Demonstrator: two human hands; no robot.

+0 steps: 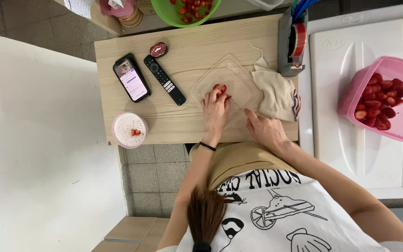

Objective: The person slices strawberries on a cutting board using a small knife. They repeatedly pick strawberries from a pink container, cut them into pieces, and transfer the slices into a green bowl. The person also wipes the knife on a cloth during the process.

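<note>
My left hand pinches strawberry pieces on the clear lid, mid-counter. My right hand rests near the counter's edge, fingers seemingly curled around something I can't make out. Open wood lies far.

White printed T-shirt — black wristband — tied ponytail.

A home kitchen corner: strawberry tubs, tiled floor, remote.
</note>
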